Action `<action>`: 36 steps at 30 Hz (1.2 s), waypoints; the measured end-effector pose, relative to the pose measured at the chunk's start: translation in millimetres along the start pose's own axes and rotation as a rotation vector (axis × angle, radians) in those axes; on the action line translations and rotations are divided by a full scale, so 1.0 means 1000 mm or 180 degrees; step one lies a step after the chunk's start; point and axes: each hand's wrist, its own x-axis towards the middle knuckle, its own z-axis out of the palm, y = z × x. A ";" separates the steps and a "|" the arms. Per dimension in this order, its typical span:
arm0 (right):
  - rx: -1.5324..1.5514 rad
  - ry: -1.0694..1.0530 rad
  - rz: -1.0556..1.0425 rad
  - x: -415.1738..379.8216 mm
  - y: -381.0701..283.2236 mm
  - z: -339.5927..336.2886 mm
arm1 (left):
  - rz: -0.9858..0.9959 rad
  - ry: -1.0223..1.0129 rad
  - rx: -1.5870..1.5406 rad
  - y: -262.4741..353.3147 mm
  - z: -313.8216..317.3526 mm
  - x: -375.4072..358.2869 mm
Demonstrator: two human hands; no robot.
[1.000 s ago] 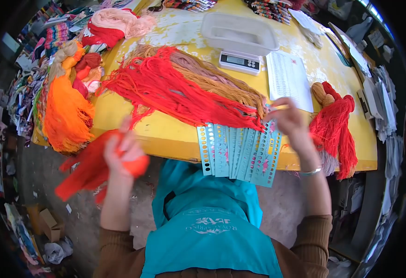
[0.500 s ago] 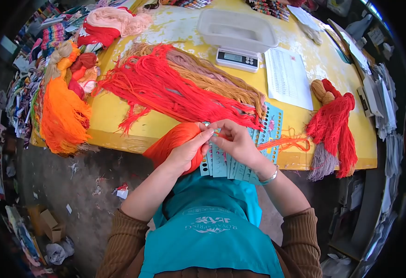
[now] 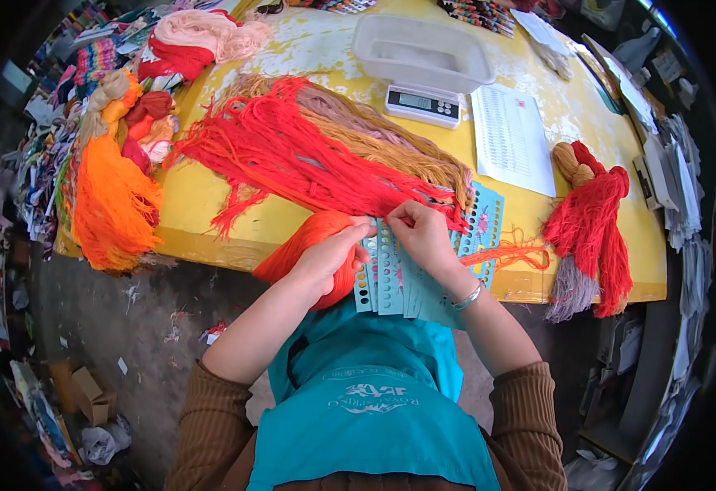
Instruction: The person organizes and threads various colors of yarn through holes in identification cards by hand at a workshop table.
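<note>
An orange-red skein of thread (image 3: 296, 250) hangs at the table's front edge. My left hand (image 3: 332, 260) is closed over its right side, with the thumb stretched toward the cards. Beside it, several light-blue perforated thread cards (image 3: 389, 274) lie fanned and overlapping, reaching past the edge above my lap. My right hand (image 3: 425, 237) pinches at the top end of one card; what sits between its fingertips is too small to make out. Loose orange thread (image 3: 509, 255) trails on the table to the right of that hand.
Red thread bundles (image 3: 292, 155) lie beyond my hands, against tan ones (image 3: 374, 139). A digital scale (image 3: 423, 105), a clear plastic tub (image 3: 423, 53) and a printed sheet (image 3: 511, 139) are farther back. Orange skeins (image 3: 112, 204) hang at left, red ones (image 3: 595, 213) at right.
My hands have come apart: the right has moved a little right and up from the left thumb to a card's top. My left hand stays on the orange-red skein.
</note>
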 end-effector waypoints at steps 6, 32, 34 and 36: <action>0.0038 -0.0056 -0.0021 0.001 0.002 -0.001 | 0.0305 0.0011 0.0314 -0.003 0.012 0.008; -0.0211 -0.0517 0.0371 0.003 -0.015 -0.005 | 0.0130 0.0147 0.0985 0.011 -0.009 0.021; -0.0384 -0.0378 0.0304 0.001 -0.017 -0.002 | 0.0098 0.0005 0.0885 0.015 -0.004 0.018; -0.0570 -0.0215 0.0106 -0.001 -0.014 0.003 | 0.0000 -0.0202 0.0654 0.015 -0.001 0.016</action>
